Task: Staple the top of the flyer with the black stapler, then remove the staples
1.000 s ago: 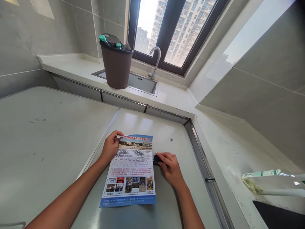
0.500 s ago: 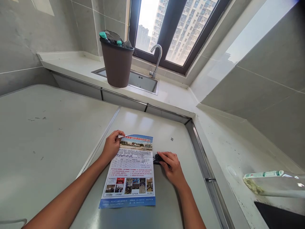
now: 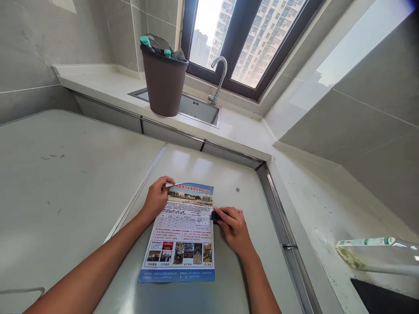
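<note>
Left hand (image 3: 157, 198) pinches the flyer (image 3: 178, 222) over the counter (image 3: 229, 172); right hand (image 3: 235, 232) clamps the black stapler (image 3: 214, 216) at its right edge, best worked with the flyer level and taut

a brown bin (image 3: 164, 87) stands upright near the front edge of the pale counter (image 3: 242, 135), hiding part of the sink (image 3: 198, 110); a dark liner (image 3: 159, 42) and green-capped bottles (image 3: 144, 41) show at its rim. a curved metal tap (image 3: 223, 76) rises at the sink's back edge, below a dark-framed window (image 3: 229, 48). on the right-hand ledge (image 3: 304, 192) lies a clear package (image 3: 376, 255) with green-and-white print, beside a black panel (image 3: 382, 298) at the picture's lower right corner.
</note>
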A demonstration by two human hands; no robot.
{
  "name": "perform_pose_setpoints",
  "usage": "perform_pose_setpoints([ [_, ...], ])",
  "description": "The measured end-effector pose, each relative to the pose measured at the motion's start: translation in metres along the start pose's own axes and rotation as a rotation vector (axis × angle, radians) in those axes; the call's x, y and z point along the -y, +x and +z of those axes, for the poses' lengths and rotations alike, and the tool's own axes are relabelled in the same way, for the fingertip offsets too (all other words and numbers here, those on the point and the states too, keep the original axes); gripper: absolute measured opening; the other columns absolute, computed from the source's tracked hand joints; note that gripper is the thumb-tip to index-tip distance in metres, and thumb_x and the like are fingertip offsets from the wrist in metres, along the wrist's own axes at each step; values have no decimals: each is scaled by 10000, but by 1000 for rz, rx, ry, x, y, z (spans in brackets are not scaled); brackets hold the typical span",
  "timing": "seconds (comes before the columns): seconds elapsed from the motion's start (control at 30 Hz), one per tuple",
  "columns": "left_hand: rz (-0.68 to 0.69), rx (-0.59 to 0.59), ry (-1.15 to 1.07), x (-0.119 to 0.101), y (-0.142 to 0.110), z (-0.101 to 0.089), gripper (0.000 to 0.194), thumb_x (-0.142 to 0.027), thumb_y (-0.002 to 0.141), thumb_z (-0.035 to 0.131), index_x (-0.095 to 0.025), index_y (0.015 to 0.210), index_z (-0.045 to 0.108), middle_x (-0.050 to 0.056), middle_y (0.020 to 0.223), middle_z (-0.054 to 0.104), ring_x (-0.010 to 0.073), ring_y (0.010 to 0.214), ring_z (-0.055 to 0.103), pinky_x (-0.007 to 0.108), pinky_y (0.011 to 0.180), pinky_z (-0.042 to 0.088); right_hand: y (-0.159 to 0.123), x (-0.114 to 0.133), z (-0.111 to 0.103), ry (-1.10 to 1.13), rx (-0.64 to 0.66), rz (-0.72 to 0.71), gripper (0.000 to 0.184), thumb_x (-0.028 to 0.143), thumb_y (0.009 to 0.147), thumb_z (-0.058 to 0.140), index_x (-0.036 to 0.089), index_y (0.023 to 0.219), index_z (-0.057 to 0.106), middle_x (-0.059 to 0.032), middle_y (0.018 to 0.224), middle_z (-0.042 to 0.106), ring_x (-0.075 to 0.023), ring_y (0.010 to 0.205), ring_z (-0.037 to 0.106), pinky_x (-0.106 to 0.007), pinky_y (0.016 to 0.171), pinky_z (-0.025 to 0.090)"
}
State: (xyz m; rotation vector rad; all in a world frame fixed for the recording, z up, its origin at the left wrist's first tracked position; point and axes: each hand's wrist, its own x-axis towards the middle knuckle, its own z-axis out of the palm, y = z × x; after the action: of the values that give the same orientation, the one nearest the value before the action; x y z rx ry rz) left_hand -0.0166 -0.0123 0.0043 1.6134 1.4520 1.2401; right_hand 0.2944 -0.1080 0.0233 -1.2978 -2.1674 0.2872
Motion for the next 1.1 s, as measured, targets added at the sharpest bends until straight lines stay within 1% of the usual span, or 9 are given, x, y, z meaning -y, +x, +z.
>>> perform_pose_setpoints([
  [0.23, 41, -6, 6, -1, 0, 0, 208, -161, 826, 473, -217, 908, 656, 22, 933, 681, 169, 671, 552, 308, 669, 419, 1, 1, 2, -31, 20, -8, 439, 178, 1008, 523, 363, 1399, 601, -56, 1153, 701, -231, 996, 628, -444, 906, 409],
  [0.43, 40, -8, 20, -1, 0, 1, 222, -142, 820, 471, -214, 906, 662, 21, 929, 686, 176, 685, 555, 310, 672, 420, 1, 2, 1, -39, 34, -2, 433, 192, 1018, 513, 368, 1405, 593, -54, 1150, 698, -225, 984, 622, -435, 891, 394],
  [0.63, 45, -2, 0, -2, -1, 1, 244, -108, 826, 453, -218, 907, 654, 7, 925, 667, 162, 682, 544, 292, 664, 400, 2, 2, 1, -66, 49, 0, 441, 175, 1003, 529, 365, 1394, 602, -50, 1149, 698, -225, 989, 616, -424, 885, 382],
  [0.73, 44, 3, 0, -2, -1, 1, 246, -98, 824, 454, -212, 908, 655, 8, 930, 666, 159, 688, 541, 286, 669, 397, 3, 4, 0, -102, 68, -4, 436, 159, 995, 535, 353, 1377, 613, -48, 1145, 698, -216, 980, 605, -418, 892, 369],
  [0.83, 31, 12, -3, -2, -1, 1, 230, -108, 831, 458, -199, 914, 652, 16, 933, 669, 156, 675, 532, 285, 662, 397, 3, 10, 1, -188, 103, 22, 439, 134, 988, 522, 347, 1359, 619, -40, 1144, 694, -208, 978, 586, -415, 908, 352],
  [0.9, 28, 14, -2, -2, -1, 1, 226, -108, 830, 461, -196, 915, 650, 18, 936, 670, 155, 678, 531, 286, 669, 399, 3, 16, 5, -264, 124, 56, 492, 77, 952, 515, 342, 1354, 616, -37, 1149, 686, -210, 983, 568, -422, 926, 339],
  [1.0, 36, 4, 7, -2, -1, 1, 232, -100, 822, 463, -199, 906, 655, 15, 926, 670, 157, 692, 537, 290, 687, 402, 2, 26, 13, -383, 132, 90, 613, -23, 834, 515, 315, 1335, 619, -50, 1151, 677, -235, 1026, 542, -460, 981, 310],
  [1.07, 39, 2, 15, -1, -1, 1, 237, -101, 823, 462, -202, 907, 658, 15, 920, 672, 162, 699, 543, 292, 692, 404, 2, 30, 17, -433, 122, 109, 645, -48, 781, 510, 298, 1312, 627, -61, 1151, 675, -255, 1059, 532, -497, 1024, 282],
  [1.1, 42, 5, 19, 0, 0, 1, 237, -103, 825, 461, -203, 909, 660, 17, 921, 673, 166, 706, 550, 294, 694, 406, 2, 31, 18, -435, 125, 104, 645, -48, 777, 508, 295, 1309, 625, -64, 1158, 674, -260, 1071, 531, -507, 1034, 278],
])
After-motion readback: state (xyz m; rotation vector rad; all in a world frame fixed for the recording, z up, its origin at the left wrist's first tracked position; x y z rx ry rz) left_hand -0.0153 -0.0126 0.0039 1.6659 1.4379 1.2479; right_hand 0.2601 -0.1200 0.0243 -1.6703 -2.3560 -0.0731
